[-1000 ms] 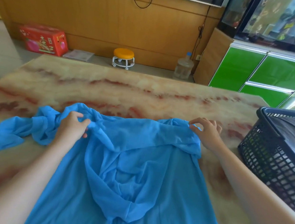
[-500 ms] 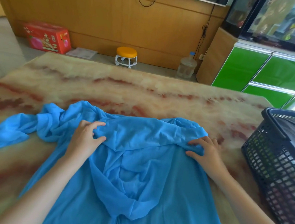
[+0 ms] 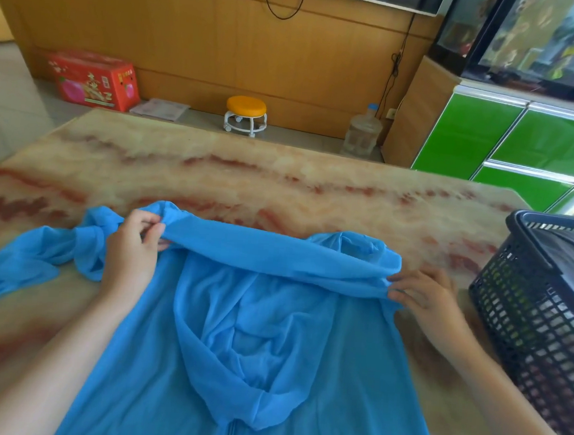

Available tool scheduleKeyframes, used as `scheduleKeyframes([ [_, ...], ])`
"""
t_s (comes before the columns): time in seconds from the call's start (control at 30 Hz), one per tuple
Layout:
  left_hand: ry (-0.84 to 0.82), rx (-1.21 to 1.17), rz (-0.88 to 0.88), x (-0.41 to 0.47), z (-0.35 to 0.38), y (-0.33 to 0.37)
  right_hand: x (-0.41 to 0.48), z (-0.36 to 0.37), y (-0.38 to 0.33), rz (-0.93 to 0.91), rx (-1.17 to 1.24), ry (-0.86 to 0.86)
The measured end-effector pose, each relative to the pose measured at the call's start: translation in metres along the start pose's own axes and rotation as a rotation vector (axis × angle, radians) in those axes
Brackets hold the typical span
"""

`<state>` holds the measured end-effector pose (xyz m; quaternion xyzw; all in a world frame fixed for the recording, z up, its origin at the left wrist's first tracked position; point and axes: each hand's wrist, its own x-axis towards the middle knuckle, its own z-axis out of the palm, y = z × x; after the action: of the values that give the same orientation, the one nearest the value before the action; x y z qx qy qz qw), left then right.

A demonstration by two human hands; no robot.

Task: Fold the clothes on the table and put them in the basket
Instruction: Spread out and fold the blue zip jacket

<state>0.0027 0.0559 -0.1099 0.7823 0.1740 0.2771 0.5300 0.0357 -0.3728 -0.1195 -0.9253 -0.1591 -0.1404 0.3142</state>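
Head view: one thin, slightly sheer blue hooded jacket (image 3: 269, 336) lies front-up on the near part of the marble-patterned table (image 3: 247, 180). Its hood is folded down over the zip, and one sleeve is bunched out to the left. The left hand (image 3: 132, 249) pinches the shoulder edge and the right hand (image 3: 423, 296) grips the other end. Half a second ago both palms lay flatter on the cloth; now the far edge is raised into a soft rolled band between them. One dark plastic lattice basket (image 3: 538, 323) stands at the table's right. On the floor beyond are one round orange stool (image 3: 245, 113) and one red box (image 3: 93, 80).
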Motion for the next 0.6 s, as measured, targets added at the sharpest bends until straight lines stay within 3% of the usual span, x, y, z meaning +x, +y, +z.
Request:
scheduleKeyframes([
  [0.07, 0.014, 0.061, -0.02, -0.001, -0.003, -0.004, -0.008, -0.001, -0.002, -0.116, -0.143, -0.127],
  [0.13, 0.031, 0.168, -0.025, -0.004, -0.006, -0.012, -0.012, -0.002, -0.003, -0.114, -0.208, -0.182],
  [0.33, -0.078, 0.392, -0.026, -0.012, 0.001, -0.017, -0.002, 0.0, -0.012, 0.014, -0.046, -0.092],
  [0.43, -0.093, 0.335, 0.002, -0.007, 0.009, -0.016, 0.017, 0.01, -0.011, 0.027, -0.006, 0.018],
  [0.6, 0.06, 0.089, 0.021, 0.008, 0.014, -0.008, 0.061, 0.025, -0.003, 0.179, -0.207, -0.073],
])
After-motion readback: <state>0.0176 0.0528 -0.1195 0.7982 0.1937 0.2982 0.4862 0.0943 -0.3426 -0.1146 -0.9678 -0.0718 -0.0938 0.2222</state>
